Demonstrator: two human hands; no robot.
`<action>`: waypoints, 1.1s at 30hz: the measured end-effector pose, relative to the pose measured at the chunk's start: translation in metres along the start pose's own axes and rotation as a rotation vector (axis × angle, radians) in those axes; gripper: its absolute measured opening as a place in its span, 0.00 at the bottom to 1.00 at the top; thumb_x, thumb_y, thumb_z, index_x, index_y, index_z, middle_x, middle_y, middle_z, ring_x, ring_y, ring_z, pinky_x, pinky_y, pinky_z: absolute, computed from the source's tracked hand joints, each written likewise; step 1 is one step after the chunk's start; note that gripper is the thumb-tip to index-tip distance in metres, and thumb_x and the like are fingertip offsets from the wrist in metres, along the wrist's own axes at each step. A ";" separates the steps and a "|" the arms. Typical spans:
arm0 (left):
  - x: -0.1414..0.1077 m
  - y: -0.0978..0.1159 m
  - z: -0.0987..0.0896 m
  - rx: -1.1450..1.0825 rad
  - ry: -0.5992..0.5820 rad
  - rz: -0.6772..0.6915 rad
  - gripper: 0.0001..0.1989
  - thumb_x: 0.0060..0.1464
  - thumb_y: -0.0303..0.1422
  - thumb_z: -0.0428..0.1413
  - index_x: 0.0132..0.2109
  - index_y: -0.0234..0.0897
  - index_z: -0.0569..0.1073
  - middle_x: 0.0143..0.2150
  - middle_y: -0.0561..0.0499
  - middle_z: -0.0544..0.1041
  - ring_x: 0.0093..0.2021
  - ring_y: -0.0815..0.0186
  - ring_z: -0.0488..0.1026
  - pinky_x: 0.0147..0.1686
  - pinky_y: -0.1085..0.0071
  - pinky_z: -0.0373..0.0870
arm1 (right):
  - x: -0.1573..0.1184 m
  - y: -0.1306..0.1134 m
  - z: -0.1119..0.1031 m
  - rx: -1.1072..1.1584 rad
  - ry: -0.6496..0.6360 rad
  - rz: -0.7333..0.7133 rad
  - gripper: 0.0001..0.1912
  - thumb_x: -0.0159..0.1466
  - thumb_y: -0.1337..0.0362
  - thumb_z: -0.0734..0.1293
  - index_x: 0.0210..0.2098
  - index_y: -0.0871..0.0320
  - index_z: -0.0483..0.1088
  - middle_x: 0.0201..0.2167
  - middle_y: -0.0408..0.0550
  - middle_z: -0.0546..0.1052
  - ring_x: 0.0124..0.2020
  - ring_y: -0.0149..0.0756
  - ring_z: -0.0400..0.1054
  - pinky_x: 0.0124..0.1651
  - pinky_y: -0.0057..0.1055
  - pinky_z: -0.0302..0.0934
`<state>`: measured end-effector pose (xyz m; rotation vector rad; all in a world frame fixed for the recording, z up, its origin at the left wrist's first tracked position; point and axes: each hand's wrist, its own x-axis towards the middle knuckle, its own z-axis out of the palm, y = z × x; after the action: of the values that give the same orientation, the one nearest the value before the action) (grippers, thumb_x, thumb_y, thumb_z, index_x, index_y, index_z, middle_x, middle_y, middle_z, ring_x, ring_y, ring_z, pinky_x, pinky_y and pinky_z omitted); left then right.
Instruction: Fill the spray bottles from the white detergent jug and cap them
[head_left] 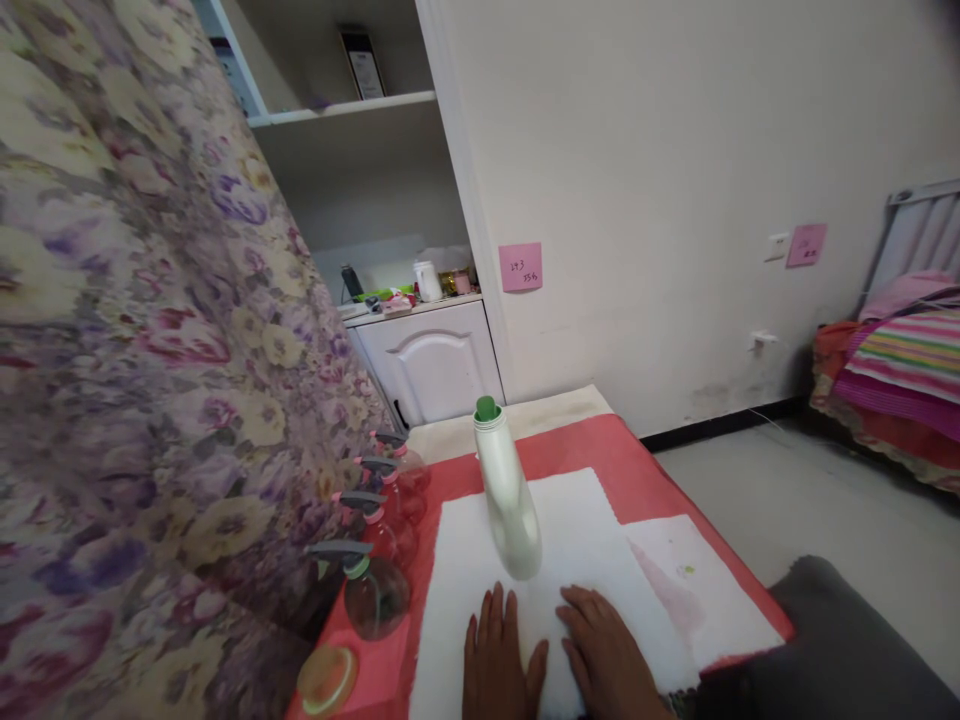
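Both my hands lie flat on a white cloth (457,560) spread over the table. My left hand (499,655) points forward with its fingers stretched out and holds nothing. To its right, my right hand (607,650) rests palm down, fingers apart and angled toward the left, also bare. Just beyond my fingertips a pale green-white bottle (514,510) stands upright, apart from both hands. Its neck carries a green spout or cap (486,408).
Several clear spray bottles (377,598) with grey triggers line the table's left side. A round yellowish lid or jar (328,680) sits nearer me. A stained white cloth (697,590) lies right on the red tablecloth (577,445). A floral curtain (187,400) hangs left.
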<state>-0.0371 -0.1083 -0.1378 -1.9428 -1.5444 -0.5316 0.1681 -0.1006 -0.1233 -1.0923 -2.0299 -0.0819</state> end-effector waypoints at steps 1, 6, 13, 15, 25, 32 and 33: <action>0.000 0.000 0.000 -0.005 0.002 0.001 0.28 0.58 0.44 0.50 0.62 0.36 0.65 0.61 0.42 0.71 0.60 0.53 0.67 0.57 0.55 0.61 | -0.001 0.000 0.000 0.000 0.005 -0.003 0.19 0.62 0.72 0.62 0.51 0.54 0.68 0.53 0.53 0.75 0.54 0.46 0.70 0.55 0.49 0.68; 0.000 0.000 -0.001 -0.015 0.006 0.005 0.29 0.58 0.44 0.50 0.62 0.35 0.65 0.62 0.41 0.70 0.60 0.53 0.66 0.57 0.55 0.61 | -0.002 0.000 0.001 0.005 -0.001 0.006 0.18 0.62 0.72 0.61 0.51 0.55 0.68 0.53 0.53 0.75 0.54 0.46 0.70 0.55 0.49 0.68; 0.001 0.001 -0.003 -0.042 0.008 -0.009 0.28 0.58 0.44 0.51 0.61 0.35 0.66 0.62 0.40 0.70 0.60 0.53 0.67 0.56 0.55 0.62 | 0.001 -0.002 -0.004 -0.007 0.002 -0.006 0.19 0.61 0.73 0.62 0.51 0.56 0.68 0.53 0.54 0.76 0.54 0.47 0.70 0.55 0.49 0.68; 0.002 0.001 -0.005 -0.043 0.009 -0.012 0.28 0.58 0.43 0.51 0.61 0.35 0.66 0.62 0.40 0.70 0.60 0.53 0.67 0.56 0.55 0.63 | 0.001 -0.003 -0.004 -0.009 0.014 -0.001 0.19 0.61 0.73 0.62 0.51 0.56 0.68 0.53 0.54 0.75 0.54 0.47 0.70 0.54 0.50 0.69; -0.003 -0.010 0.001 -0.121 0.000 0.013 0.21 0.60 0.40 0.50 0.57 0.38 0.70 0.59 0.44 0.73 0.58 0.56 0.70 0.54 0.57 0.67 | -0.001 -0.002 0.001 0.057 0.003 0.062 0.18 0.61 0.73 0.62 0.50 0.54 0.69 0.52 0.53 0.75 0.54 0.46 0.70 0.55 0.51 0.68; 0.020 0.000 -0.053 -0.602 -0.140 -0.337 0.23 0.61 0.49 0.46 0.45 0.38 0.77 0.44 0.44 0.81 0.46 0.56 0.77 0.45 0.61 0.74 | 0.013 -0.009 -0.008 0.332 0.079 0.192 0.16 0.62 0.69 0.63 0.49 0.53 0.69 0.48 0.53 0.76 0.50 0.44 0.72 0.52 0.44 0.70; 0.026 0.004 -0.064 -0.702 -0.185 -0.392 0.21 0.62 0.48 0.45 0.41 0.39 0.76 0.40 0.46 0.81 0.43 0.58 0.77 0.44 0.63 0.73 | 0.017 -0.015 -0.011 0.399 0.072 0.213 0.15 0.62 0.68 0.63 0.48 0.53 0.69 0.47 0.52 0.76 0.49 0.43 0.72 0.51 0.42 0.70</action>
<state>-0.0238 -0.1323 -0.0743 -2.2278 -2.0686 -1.2226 0.1594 -0.1029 -0.0999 -1.0230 -1.7545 0.3722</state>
